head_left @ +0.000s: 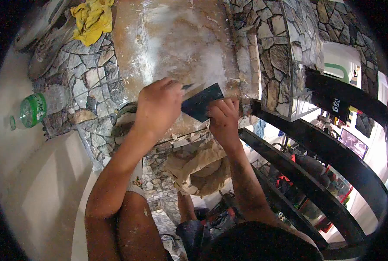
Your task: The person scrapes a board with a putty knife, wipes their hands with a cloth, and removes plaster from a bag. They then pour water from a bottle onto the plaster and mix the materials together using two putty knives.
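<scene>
Near the front edge of a worn brown board [133, 52] smeared with white, my right hand [224, 113] grips a flat dark square sheet [202, 102] by its right corner. My left hand [161, 102] is closed just left of the sheet. A thin dark pointed tool [188, 86] sticks out from its fingers toward the sheet's upper edge. Most of that tool is hidden inside the hand. The dark sheet is tilted above the board's surface.
A plastic bottle with a green label [34, 109] lies at the left on stone-patterned covering. A yellow cloth [92, 21] is at the upper left. Crumpled brown paper [198, 167] hangs below the board. Black curved bars [315, 126] cross the right side.
</scene>
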{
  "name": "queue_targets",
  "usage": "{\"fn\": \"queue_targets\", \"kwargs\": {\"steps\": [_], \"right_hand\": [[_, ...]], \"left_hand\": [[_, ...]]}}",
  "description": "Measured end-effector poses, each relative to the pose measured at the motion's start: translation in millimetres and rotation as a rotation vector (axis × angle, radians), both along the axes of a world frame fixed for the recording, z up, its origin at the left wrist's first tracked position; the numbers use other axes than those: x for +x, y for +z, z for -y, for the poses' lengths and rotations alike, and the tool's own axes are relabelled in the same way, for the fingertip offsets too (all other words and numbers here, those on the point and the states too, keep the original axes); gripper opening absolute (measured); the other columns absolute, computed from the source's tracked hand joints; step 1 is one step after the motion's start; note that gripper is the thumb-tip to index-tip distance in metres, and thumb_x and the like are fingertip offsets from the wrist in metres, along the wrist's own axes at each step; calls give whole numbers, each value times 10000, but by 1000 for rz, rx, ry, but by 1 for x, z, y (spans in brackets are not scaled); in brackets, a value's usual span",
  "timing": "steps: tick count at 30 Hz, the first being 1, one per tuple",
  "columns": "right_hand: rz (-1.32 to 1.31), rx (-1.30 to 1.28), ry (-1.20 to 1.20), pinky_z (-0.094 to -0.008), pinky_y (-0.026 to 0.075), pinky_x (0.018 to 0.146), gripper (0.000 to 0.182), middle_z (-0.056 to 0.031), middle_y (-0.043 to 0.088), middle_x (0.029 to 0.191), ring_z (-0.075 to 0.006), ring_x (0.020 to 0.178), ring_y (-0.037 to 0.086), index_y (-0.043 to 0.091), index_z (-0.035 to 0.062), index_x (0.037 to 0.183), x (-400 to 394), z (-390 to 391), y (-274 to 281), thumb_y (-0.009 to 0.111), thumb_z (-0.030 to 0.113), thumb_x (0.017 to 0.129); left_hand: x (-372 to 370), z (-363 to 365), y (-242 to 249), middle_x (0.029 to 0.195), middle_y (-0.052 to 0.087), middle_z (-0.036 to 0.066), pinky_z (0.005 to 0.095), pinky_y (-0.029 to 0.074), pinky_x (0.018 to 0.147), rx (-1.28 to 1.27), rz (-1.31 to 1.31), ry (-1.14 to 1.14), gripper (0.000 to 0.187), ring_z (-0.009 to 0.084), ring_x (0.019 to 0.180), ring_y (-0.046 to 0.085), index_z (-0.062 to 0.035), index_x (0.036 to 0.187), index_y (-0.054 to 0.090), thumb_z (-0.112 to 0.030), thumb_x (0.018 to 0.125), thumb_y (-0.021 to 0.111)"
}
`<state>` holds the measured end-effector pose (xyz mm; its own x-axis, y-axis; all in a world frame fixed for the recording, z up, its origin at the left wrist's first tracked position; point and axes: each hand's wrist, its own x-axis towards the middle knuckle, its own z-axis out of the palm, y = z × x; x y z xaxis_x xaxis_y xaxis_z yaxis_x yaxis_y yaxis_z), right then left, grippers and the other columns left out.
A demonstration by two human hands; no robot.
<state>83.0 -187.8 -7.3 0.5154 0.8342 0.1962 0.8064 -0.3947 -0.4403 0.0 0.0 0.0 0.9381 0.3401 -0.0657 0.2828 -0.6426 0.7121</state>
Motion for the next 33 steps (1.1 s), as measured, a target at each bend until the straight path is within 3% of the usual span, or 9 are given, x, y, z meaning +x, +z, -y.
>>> {"fn": "queue_targets", "kwargs": {"steps": [5,14,17,21,22,25,26,28,33], "right_hand": [[25,98,106,-386,376,735,210,-19,601,779,-233,736,531,506,77,657,-1,-10,4,540,-72,513],[-34,-137,-81,-352,429,652,220,-57,620,785,-259,764,578,583,60,757,-4,-3,4,544,-109,622],[-171,95,-109,-404,439,631,195,-112,568,733,-323,698,550,556,64,770,4,-6,-2,546,-60,620],[-377,121,-662,-305,463,642,100,-97,593,753,-205,693,574,556,31,798,28,-1,3,649,49,766],[-376,261,-647,-276,428,586,131,-40,558,705,-125,640,503,557,28,803,35,6,-9,658,109,808],[-782,571,-754,-258,389,534,146,0,528,679,-93,587,452,552,30,888,37,7,-34,655,100,812],[-972,642,-786,-242,350,507,241,24,518,667,-71,559,415,535,40,1019,26,7,-37,653,100,817],[-1145,551,-719,-239,365,519,303,25,517,664,-72,568,427,517,45,1081,6,-8,-31,652,89,813],[-891,141,-562,-226,404,537,334,3,557,664,-76,624,503,535,55,1107,-10,-28,-5,643,25,792]], "left_hand": [[15,20,-24,760,608,115,408,492,639,141,111,-122,52,297,739,613,-75,789,591,-116,758,588],[2,16,-13,924,613,170,440,488,699,27,-13,-65,181,355,815,602,-65,985,591,-109,816,544],[-7,16,-21,942,606,174,413,497,686,235,8,-180,270,347,771,615,-55,1036,580,-43,768,556],[-18,1,-46,920,627,153,396,493,734,-24,122,33,246,337,805,616,-63,996,611,-25,764,541],[-22,-4,-47,912,631,150,395,490,744,-97,117,74,230,330,811,617,-62,976,620,-30,761,544],[-26,-15,-43,898,652,125,337,493,731,-349,-39,78,181,243,794,632,-53,943,657,-149,790,641],[-24,-16,-40,864,652,118,328,490,714,-397,-125,41,204,222,763,630,-42,920,663,-203,795,653],[-20,-13,-33,724,635,80,303,473,656,-579,-305,9,357,162,653,598,-14,832,673,-368,787,673],[-22,-14,-26,707,640,36,286,459,635,-778,-261,77,274,113,641,570,-31,833,674,-300,779,688]]}}
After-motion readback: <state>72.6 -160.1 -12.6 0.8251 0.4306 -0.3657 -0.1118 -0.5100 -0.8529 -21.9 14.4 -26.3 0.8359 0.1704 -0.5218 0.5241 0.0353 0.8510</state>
